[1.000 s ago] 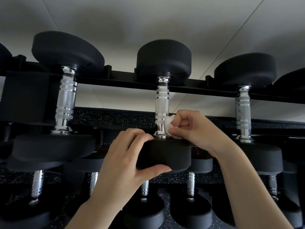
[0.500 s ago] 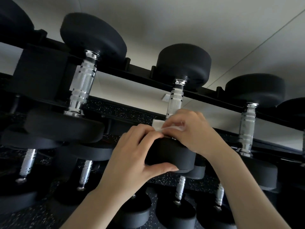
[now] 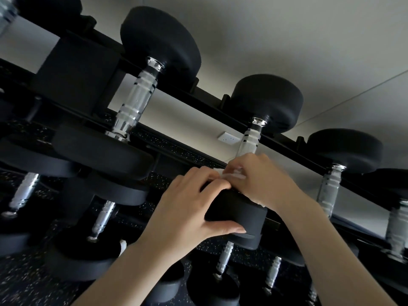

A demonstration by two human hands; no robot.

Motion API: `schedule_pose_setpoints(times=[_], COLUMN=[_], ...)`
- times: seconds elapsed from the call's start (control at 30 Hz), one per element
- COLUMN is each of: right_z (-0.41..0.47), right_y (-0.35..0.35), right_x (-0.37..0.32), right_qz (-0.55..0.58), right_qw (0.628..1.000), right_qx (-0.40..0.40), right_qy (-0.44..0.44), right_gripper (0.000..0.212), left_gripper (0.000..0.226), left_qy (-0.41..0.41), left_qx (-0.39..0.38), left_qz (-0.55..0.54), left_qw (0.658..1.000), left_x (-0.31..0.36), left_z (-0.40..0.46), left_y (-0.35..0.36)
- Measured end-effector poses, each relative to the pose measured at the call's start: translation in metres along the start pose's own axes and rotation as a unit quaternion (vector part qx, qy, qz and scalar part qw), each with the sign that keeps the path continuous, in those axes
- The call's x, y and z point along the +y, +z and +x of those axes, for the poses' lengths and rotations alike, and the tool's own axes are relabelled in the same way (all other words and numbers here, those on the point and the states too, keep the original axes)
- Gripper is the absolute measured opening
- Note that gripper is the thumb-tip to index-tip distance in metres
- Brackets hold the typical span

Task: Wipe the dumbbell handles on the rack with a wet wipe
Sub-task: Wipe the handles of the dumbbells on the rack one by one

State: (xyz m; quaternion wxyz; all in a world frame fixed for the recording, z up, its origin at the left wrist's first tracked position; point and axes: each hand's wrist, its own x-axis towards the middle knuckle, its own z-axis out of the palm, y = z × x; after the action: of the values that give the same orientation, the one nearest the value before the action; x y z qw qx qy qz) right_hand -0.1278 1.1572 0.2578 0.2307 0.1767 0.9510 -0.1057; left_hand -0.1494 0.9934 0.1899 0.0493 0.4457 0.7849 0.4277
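A black dumbbell with a knurled chrome handle (image 3: 250, 144) lies across the top rail of the black rack (image 3: 212, 104). My left hand (image 3: 189, 208) grips its near black head (image 3: 240, 217), fingers over the top and thumb underneath. My right hand (image 3: 262, 177) holds a white wet wipe (image 3: 231, 174) wrapped round the lower end of that handle, just above the near head. Most of the wipe is hidden by my fingers.
A larger dumbbell (image 3: 136, 100) lies to the left on the same rail and another (image 3: 329, 188) to the right. Several more dumbbells fill the lower tier (image 3: 103, 219). A white wall with a socket plate (image 3: 227, 138) stands behind the rack, and speckled black flooring lies below.
The view has tilted and swung left, so the rack now runs diagonally. My right hand has closed the wipe round the base of the handle. My left hand keeps its grip on the near head.
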Motion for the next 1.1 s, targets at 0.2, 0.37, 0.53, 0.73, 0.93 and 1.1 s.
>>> schedule_pose_setpoints(times=[0.2,0.37,0.53,0.73,0.93,1.1], right_z=[0.004,0.013,0.025,0.047,0.041,0.028], right_y=[-0.003,-0.010,-0.023,-0.028,-0.010,-0.004], right_x=[-0.009,-0.011,-0.002,0.018,0.025,0.029], right_qz=[-0.067,-0.114,-0.134,-0.064,0.164,0.317], right_qw=[0.996,0.990,0.978,0.957,0.923,0.919], right_qx=[0.048,0.080,0.161,0.280,0.340,0.220], right_qy=[0.016,0.013,0.018,0.046,0.071,0.084], right_gripper=[0.017,0.018,0.021,0.019,0.010,0.002], left_gripper=[0.060,0.059,0.058,0.059,0.059,0.058], left_qy=[-0.007,0.001,0.005,0.004,0.016,0.023], left_qx=[0.001,0.007,0.014,0.016,0.015,0.007], left_qz=[0.007,0.028,0.027,0.015,0.018,0.017], left_qw=[1.000,1.000,1.000,1.000,1.000,1.000], left_x=[0.001,-0.001,-0.001,-0.001,-0.003,-0.002], left_z=[0.001,0.000,0.001,-0.001,0.001,0.002], left_y=[-0.001,0.001,0.000,0.001,0.000,-0.001])
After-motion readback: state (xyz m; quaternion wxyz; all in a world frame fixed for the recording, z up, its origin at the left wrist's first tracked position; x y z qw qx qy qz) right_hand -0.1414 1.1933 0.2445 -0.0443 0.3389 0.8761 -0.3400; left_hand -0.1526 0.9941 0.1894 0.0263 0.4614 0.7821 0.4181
